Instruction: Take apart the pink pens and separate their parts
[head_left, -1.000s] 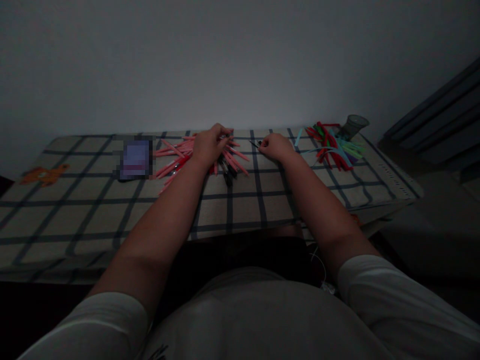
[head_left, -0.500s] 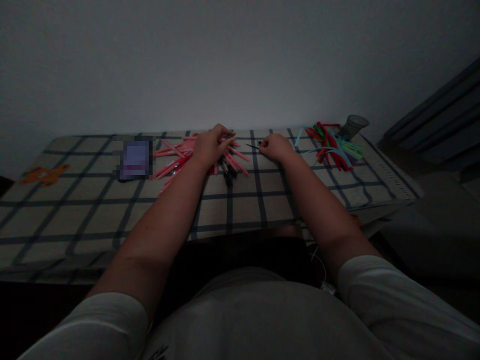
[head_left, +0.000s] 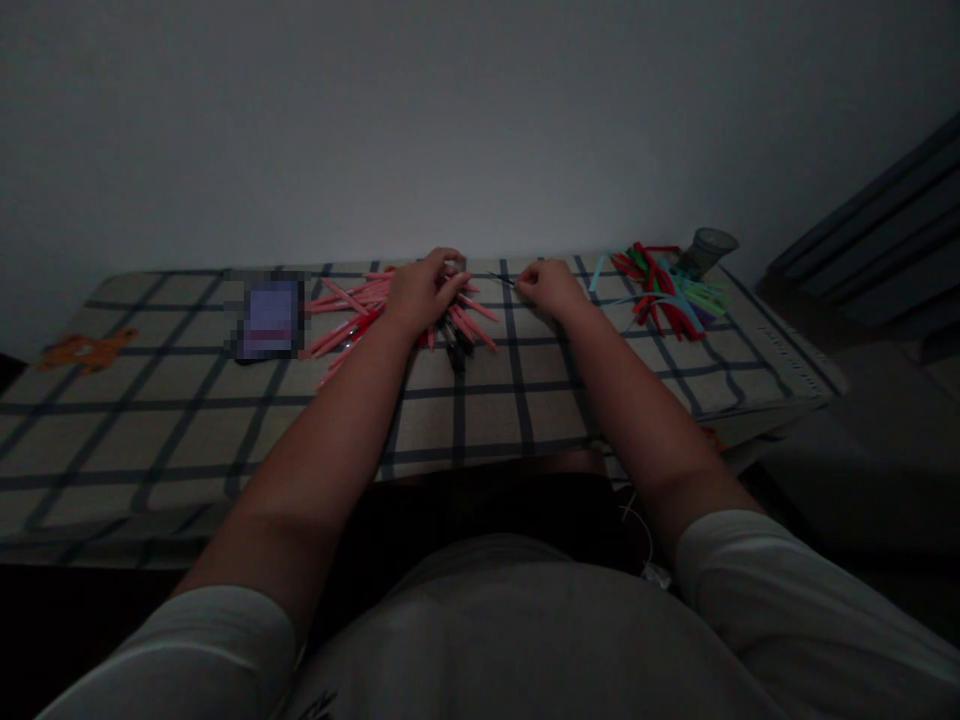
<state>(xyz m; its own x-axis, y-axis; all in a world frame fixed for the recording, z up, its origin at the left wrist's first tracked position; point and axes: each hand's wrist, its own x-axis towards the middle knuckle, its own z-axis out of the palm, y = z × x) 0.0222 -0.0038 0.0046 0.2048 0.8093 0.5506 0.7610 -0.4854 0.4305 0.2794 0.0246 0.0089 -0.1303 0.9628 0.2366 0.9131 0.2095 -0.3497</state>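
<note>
My left hand (head_left: 424, 290) lies over a heap of pink pen barrels (head_left: 352, 305), its fingers curled around a small pale piece at the far edge of the heap. Just right of it, my right hand (head_left: 546, 284) is closed in a pinch on a thin dark stick (head_left: 501, 279) that points left toward the left hand. Several dark pens (head_left: 455, 345) lie under and in front of the left wrist. The room is dim, so small parts are hard to make out.
The low table carries a checked cloth (head_left: 517, 400). A pile of red, green and blue strips (head_left: 667, 290) and a clear cup (head_left: 705, 250) sit at the far right. A blurred purple rectangle (head_left: 271, 316) lies left of the pens, an orange shape (head_left: 86, 350) at far left.
My right hand has moved slightly left and away from me, bringing the dark stick closer to the left hand. The left hand's fingers have shifted on the heap.
</note>
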